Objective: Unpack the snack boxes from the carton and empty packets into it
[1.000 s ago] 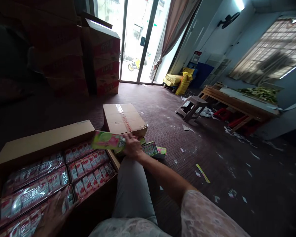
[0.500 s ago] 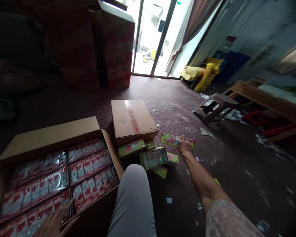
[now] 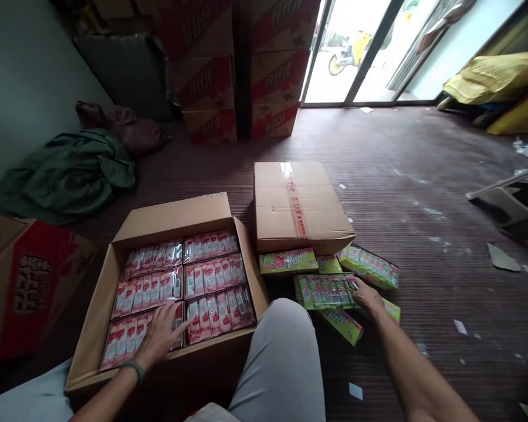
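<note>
An open cardboard box (image 3: 171,218) sits on the floor in front of me, packed with several red-and-white wrapped packs (image 3: 211,274). My left hand (image 3: 159,336) lies flat on the packs at the box's near side, fingers spread. To the right of my grey-trousered knee (image 3: 281,346), several green packs (image 3: 326,291) lie loose on the floor. My right hand (image 3: 366,296) rests on them, fingers bent over the edge of one green pack. A sealed, taped carton (image 3: 297,205) stands just behind the green packs.
Stacked red-printed cartons (image 3: 229,70) stand at the back by a glass door (image 3: 356,47). Green and maroon cloth bundles (image 3: 70,170) lie at the left wall. A red-printed carton (image 3: 26,281) is at my left. Paper scraps litter the dark floor; a stool (image 3: 510,199) lies right.
My view swung left and down. My right hand carried a green pack from the box side to the right, then came back onto the green pile. My left hand moved onto the red packs.
</note>
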Available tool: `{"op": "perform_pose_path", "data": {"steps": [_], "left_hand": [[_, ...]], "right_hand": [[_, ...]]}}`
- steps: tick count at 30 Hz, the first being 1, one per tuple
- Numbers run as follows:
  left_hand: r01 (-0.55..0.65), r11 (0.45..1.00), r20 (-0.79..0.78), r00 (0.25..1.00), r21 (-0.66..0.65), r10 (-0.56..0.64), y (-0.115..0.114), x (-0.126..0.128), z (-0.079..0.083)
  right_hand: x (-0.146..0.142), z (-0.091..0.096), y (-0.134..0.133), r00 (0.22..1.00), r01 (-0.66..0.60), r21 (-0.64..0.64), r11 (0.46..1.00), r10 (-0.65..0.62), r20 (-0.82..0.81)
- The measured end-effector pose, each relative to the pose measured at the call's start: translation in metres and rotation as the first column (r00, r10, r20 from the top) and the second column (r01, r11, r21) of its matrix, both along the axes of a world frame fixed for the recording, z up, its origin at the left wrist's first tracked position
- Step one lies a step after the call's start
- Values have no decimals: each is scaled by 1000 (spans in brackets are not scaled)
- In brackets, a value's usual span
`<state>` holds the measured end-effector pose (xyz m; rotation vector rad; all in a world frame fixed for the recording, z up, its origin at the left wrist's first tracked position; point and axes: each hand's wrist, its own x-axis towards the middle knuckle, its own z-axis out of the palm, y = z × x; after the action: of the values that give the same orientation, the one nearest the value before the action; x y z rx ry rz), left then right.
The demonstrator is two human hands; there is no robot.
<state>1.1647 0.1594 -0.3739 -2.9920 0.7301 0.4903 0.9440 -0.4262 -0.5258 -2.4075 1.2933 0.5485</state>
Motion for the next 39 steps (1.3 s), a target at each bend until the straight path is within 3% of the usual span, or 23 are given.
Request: {"op": "perform_pose_path", "data": {"steps": [4, 8, 11, 15, 18, 20, 22, 27, 31, 35, 39], "left_hand": [[-2, 1000, 107, 994, 5, 1, -68, 61, -4], [35, 991, 45, 998, 131, -41, -121, 95, -7], [40, 990, 48, 998, 133, -47, -129, 99, -14], [46, 992, 37, 998, 115, -50, -124, 105, -22], [36, 992, 43, 998, 118, -42, -125, 114, -24], [53, 991, 48, 997, 120, -59, -126, 117, -24], [89, 989, 51, 994, 116, -95, -126, 116, -24], [124, 988, 94, 987, 95, -133, -121, 109, -31], [139, 984, 83, 986, 108, -148, -120, 117, -37], [198, 971, 56, 977, 137, -207, -122, 125, -32], [207, 964, 85, 971, 165, -223, -120, 113, -27]], "right_hand": [[-1, 22, 18, 995, 6, 6, 1000, -7, 101], [15, 67, 56, 892, 28, 14, 1000, -31, 452], [42, 119, 92, 767, 13, 55, 998, -45, 639], [97, 196, 153, 638, -76, 160, 984, -75, 766], [139, 229, 203, 577, -228, 180, 957, -17, 817], [159, 231, 229, 550, -306, 125, 944, 68, 832], [172, 220, 243, 568, -335, 96, 937, 120, 814], [193, 192, 243, 672, -266, 179, 947, 49, 739], [214, 198, 246, 669, -270, 232, 935, 8, 743], [227, 200, 257, 615, -310, 256, 916, -11, 788], [230, 197, 261, 607, -319, 242, 916, 1, 795]]}}
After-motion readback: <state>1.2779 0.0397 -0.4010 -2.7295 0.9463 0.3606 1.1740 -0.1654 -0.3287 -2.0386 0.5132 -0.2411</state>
